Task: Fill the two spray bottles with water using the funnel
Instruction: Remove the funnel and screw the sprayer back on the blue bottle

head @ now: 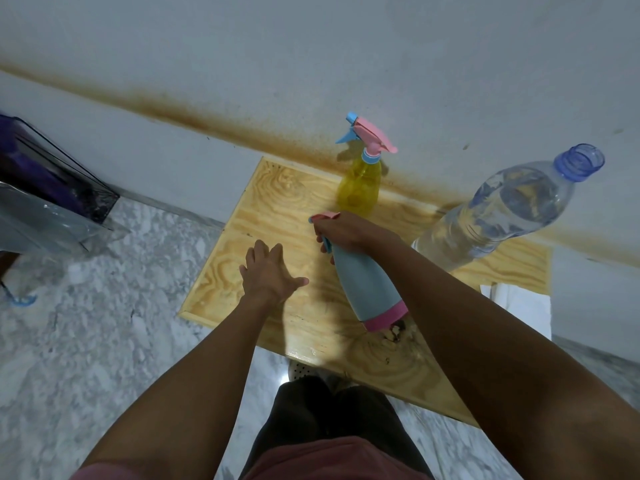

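Wooden table (242, 237): against wall | water bottle (502, 216): uncapped, upright, table's right side | blue spray bottle (367, 285): tilted, mid-table, neck gripped by right hand (341, 233) | yellow spray bottle (360, 185): upright, far edge, sprayer on | left hand (268, 275): fingers relaxed, holding nothing, over table.

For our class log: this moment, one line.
right hand grips blue-grey plastic spray bottle | left hand empty | yellow plastic spray bottle upright
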`<act>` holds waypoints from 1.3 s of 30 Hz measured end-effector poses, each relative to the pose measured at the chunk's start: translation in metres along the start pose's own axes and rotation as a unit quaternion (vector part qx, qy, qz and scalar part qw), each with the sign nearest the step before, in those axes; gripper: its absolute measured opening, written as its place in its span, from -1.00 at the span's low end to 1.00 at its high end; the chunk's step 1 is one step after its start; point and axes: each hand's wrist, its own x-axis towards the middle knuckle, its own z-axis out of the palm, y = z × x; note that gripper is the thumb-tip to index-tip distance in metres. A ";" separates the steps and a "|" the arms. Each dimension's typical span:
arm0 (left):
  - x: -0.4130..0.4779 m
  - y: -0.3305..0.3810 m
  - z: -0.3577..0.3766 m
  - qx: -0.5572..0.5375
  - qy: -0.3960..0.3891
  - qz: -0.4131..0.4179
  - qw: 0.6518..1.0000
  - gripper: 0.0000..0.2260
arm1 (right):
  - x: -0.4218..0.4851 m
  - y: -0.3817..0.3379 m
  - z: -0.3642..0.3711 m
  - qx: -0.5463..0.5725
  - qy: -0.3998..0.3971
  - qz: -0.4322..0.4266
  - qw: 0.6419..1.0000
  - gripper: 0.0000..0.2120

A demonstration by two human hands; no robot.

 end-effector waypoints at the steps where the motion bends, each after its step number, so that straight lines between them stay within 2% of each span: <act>1: 0.000 0.000 0.000 0.000 0.000 0.000 1.000 -0.19 | 0.000 0.000 0.000 0.001 0.003 -0.004 1.000 -0.59; 14: 0.001 -0.001 0.002 0.007 0.001 0.002 1.000 -0.19 | 0.007 0.001 0.001 -0.021 0.029 -0.021 0.999 -0.56; 18: 0.002 -0.001 0.002 0.004 -0.005 0.001 1.000 -0.18 | 0.008 -0.001 0.001 -0.034 0.013 -0.004 0.999 -0.63; 31: 0.001 -0.001 0.002 -0.002 -0.005 0.007 1.000 -0.23 | 0.009 0.008 0.005 -0.035 0.027 -0.011 0.999 -0.58; 34: 0.001 0.000 0.000 0.004 -0.006 0.005 1.000 -0.22 | 0.009 0.012 0.007 -0.042 0.040 -0.015 0.998 -0.51; 39: 0.002 0.001 -0.001 0.016 -0.012 0.001 1.000 -0.22 | 0.013 0.018 0.008 -0.029 0.032 -0.018 0.999 -0.62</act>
